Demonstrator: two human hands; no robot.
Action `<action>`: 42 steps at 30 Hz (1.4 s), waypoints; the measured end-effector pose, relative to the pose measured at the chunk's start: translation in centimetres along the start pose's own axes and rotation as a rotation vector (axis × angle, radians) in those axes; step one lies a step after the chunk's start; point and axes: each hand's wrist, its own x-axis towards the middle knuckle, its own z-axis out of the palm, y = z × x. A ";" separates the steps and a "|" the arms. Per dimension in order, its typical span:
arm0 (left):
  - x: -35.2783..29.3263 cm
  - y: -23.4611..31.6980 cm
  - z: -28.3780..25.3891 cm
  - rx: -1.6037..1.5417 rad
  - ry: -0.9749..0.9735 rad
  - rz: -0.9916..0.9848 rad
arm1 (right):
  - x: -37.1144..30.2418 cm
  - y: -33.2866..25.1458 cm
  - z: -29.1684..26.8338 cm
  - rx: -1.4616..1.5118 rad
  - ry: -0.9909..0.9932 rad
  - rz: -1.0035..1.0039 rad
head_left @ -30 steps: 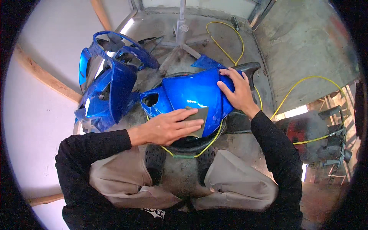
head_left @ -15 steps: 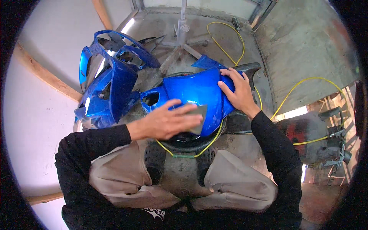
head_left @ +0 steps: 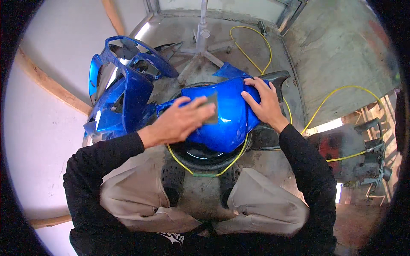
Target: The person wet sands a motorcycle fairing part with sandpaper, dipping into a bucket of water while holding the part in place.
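Head view, looking down past the person's knees: a glossy blue motorcycle body panel [head_left: 222, 119] sits in the middle of the frame, resting on top of a black tyre [head_left: 205, 155] that stands on the grey concrete floor [head_left: 341, 55]. The left hand [head_left: 179, 121] lies flat on the panel's left half, fingers held together and pressing a small dark sanding pad [head_left: 211, 109] against the blue surface; the pad shows only past the fingertips. The right hand [head_left: 265, 102] rests on the panel's upper right edge with its fingers spread, palm down, holding nothing and bracing the part. Both forearms are in black sleeves, entering from the lower edge. To the left of the panel, in the upper left of the frame, stands a larger blue fairing [head_left: 121, 91] with open cut-outs, just beside the panel. A yellow hose [head_left: 256, 42] loops across the floor behind the panel and another length of it runs under the tyre. A grey metal stand [head_left: 201, 38] rises at the top centre, and a dark machine [head_left: 363, 158] sits at the right edge.
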 end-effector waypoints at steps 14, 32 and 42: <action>-1.2 -1.7 0.1 -0.041 0.046 -0.245 | 0.2 0.1 0.1 -0.010 -0.013 0.006; 0.2 1.4 0.3 -0.063 -0.044 0.178 | 0.3 0.0 0.1 -0.015 -0.017 0.007; -0.4 -0.3 0.7 -0.093 0.093 -0.282 | 0.3 0.0 0.1 -0.020 -0.011 -0.005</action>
